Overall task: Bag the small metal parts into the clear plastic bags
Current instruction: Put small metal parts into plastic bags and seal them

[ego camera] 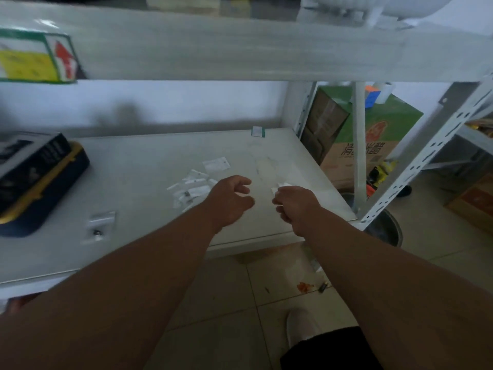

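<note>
A dark case with a yellow rim (40,182) lies at the left edge of the white bench (138,156). A green-and-brown carton (378,140) stands beyond the bench's right end (print blurred). A dark bucket (384,228) sits on the tiled floor (240,303).

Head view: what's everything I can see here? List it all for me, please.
shelf: one, white, holds the work
bag pile: several, clear, shelf centre
lone bag: one, clear, behind pile
filled bag: one, clear, small dark part inside, shelf front-left
case: one, black and yellow, shelf left
label: one, green, yellow, red arrow, upper rail
carton: one, green and brown, right
bucket: one, dark, floor right
left hand: open, over shelf
right hand: grip on a held bag
</note>
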